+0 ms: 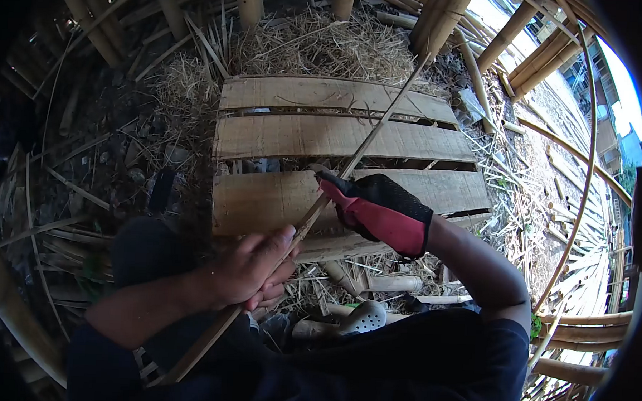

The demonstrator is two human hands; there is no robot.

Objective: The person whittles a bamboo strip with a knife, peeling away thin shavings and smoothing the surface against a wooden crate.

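A long, thin bamboo strip (378, 128) runs diagonally from the lower left up to the top of the slatted wooden platform (288, 138). My bare left hand (257, 269) is wrapped round its lower part, thumb lying along the strip. Higher up, at the platform's near slats, my right hand (374, 206) wears a red and black glove and is closed on the same strip. Its fingertips are partly hidden by the glove and strip. The strip's lower end passes beneath my left forearm toward my lap.
Bamboo poles (249, 4) stand upright behind the platform. Dry shavings (320, 46) cover the ground beyond it, with split strips (577, 247) strewn at the right. A long curved strip (591, 140) arcs on the right. A perforated grey shoe (366, 317) shows below the platform.
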